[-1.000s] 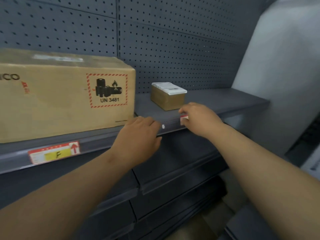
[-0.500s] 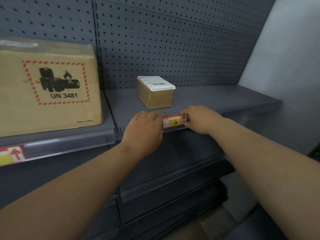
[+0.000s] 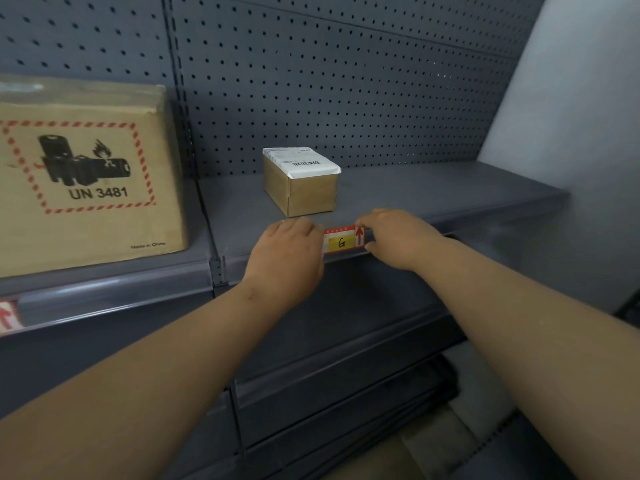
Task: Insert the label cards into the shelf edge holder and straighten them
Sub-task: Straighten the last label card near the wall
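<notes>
A red, white and yellow label card (image 3: 342, 240) marked "G" with a red arrow sits at the front edge of the grey shelf, in the shelf edge holder (image 3: 467, 221). My left hand (image 3: 289, 252) covers the card's left end, fingers curled over the shelf lip. My right hand (image 3: 394, 237) pinches the card's right end, thumb below and fingers on top. A second label card (image 3: 8, 315) shows partly in the holder at the far left edge.
A small brown box (image 3: 301, 181) with a white shipping label stands just behind the card. A large cardboard box (image 3: 86, 178) marked UN 3481 fills the left shelf. Pegboard back wall (image 3: 346, 81); lower shelves (image 3: 346, 358) below; a pale wall (image 3: 571, 98) at right.
The view swung right and came closer. The "G" card, almost hidden one second ago, now shows between my hands, which have stayed on its two ends.
</notes>
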Available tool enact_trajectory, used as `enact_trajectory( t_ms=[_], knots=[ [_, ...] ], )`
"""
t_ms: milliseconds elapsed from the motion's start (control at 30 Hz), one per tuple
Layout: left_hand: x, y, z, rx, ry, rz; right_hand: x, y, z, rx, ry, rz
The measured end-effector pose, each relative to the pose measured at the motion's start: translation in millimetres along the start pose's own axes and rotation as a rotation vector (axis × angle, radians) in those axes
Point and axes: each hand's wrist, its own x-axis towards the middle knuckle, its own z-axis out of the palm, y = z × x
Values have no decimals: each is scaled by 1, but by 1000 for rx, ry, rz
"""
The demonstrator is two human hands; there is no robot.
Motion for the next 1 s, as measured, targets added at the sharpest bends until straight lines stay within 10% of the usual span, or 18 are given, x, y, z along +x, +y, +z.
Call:
enact_trajectory(
  t_ms=[1000],
  knots=[
    [9,2,4,92,-35,-108,5,3,8,82,48,18]
  ],
)
